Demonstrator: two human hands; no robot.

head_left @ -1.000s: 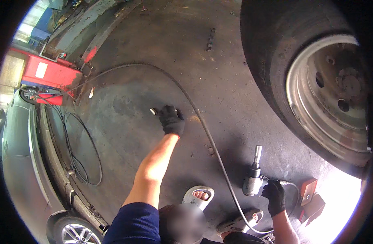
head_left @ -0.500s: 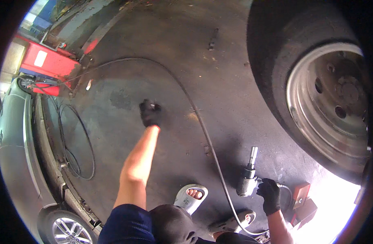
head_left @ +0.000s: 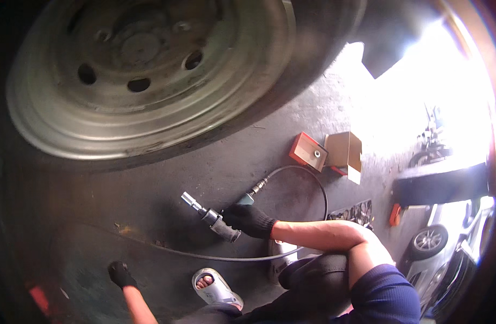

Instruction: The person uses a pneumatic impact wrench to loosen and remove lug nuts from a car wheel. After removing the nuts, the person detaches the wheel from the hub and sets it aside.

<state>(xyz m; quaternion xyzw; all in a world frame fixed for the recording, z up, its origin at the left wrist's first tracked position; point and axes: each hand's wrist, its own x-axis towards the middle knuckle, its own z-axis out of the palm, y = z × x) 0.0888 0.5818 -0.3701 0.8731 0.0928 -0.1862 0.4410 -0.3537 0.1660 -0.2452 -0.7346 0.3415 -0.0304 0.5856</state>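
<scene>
In my right hand (head_left: 247, 220), gloved in black, is the handle of an air impact wrench (head_left: 225, 229). A long silver socket (head_left: 191, 201) on its front points up and left, toward the large truck wheel (head_left: 151, 127). The socket is apart from the wheel. An air hose (head_left: 324, 197) joins the wrench handle through a metal coupling (head_left: 257, 187). My left hand (head_left: 121, 274), also in a black glove, is over the floor at lower left. Its fingers look curled in; whatever they may hold is hidden.
Right of the wheel lie an open red box (head_left: 307, 153) with a small ring-shaped part inside and a cardboard box (head_left: 345, 151). A tray of tools (head_left: 353, 212) is beyond my right forearm. The hose runs across the floor by my sandals (head_left: 215, 289). A car (head_left: 440, 254) stands at far right.
My view has swung to the right, so the truck wheel now fills the upper left. My right hand keeps hold of the impact wrench, and its socket now points toward the wheel.
</scene>
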